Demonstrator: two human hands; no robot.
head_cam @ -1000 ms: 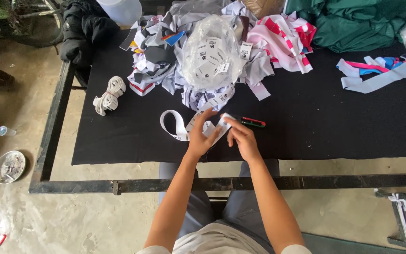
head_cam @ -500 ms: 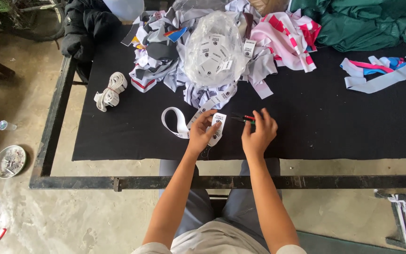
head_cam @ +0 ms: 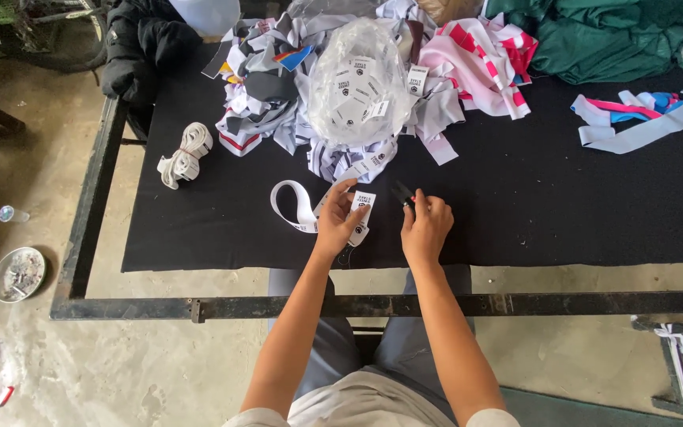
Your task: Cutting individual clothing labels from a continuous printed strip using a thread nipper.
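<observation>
1. White label strip (head_cam: 357, 212) is pinched in the left hand (head_cam: 341, 225) grip, low over the black table (head_cam: 563, 213).
2. Small dark snips (head_cam: 403, 194) are held closed-fisted by the right hand (head_cam: 427, 231), just right of that grip.
3. Strip is best kept taut, blades squared between labels.
4. Clear bag of labels (head_cam: 357, 79) lies beyond the grip.

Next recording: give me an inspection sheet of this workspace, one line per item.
Surface: black cloth-covered table in a metal frame.
Job's things: white label strip and small snips.
Clutter: fabric scrap pile, clear bag of labels, rolled white tape, green cloth.
Grippers: left hand pinches the label; right hand holds the snips.
Cables: nothing seen.
Surroundings: concrete floor, round dish.
</observation>
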